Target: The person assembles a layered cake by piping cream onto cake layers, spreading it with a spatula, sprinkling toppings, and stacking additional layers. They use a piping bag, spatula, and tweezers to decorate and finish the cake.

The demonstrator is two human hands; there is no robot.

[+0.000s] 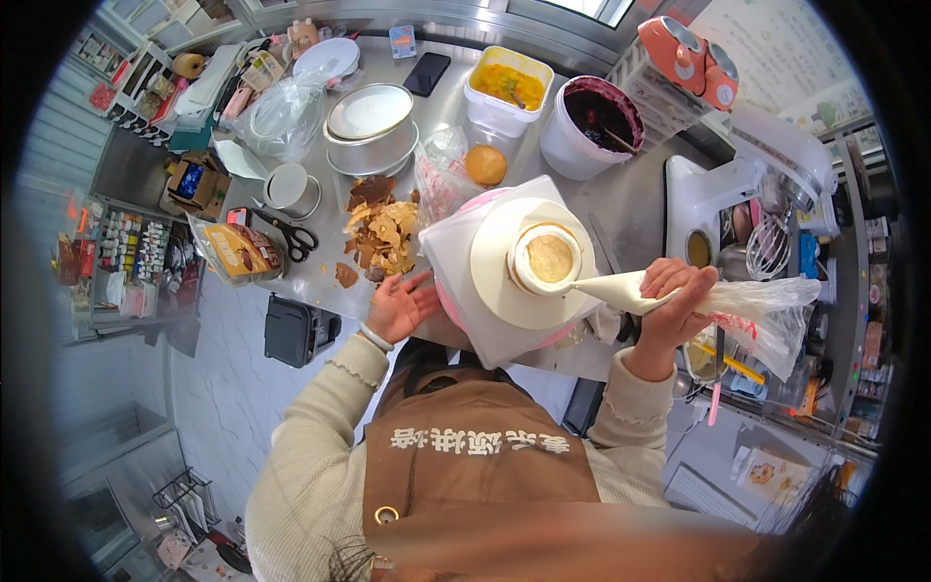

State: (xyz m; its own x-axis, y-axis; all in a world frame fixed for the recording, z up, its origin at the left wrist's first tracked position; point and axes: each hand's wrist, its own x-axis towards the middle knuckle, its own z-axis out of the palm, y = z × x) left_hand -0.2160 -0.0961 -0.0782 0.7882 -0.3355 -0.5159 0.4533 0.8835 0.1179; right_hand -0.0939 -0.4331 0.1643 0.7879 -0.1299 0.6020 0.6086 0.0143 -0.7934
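My right hand [669,303] is wrapped round a piping bag [617,289] filled with white cream, its loose clear end trailing to the right. The bag's tip touches the right rim of a small round cake [550,258]. White cream rings that cake's edge, while its pale sponge top shows bare in the middle. Beneath it lies a round cream-coloured board [493,254], on a white square sheet [456,238] with pink edges of a round stand [447,308] showing below. My left hand [400,307] is open, palm up and fingers spread, just left of the sheet, holding nothing.
Brown and tan cake trimmings [383,238] lie left of the sheet, near black scissors [291,233] and round cake tins [369,145]. Behind stand a tub of orange-yellow filling [483,105] and a bucket [562,147] of dark purple filling. A stand mixer [713,179] occupies the right.
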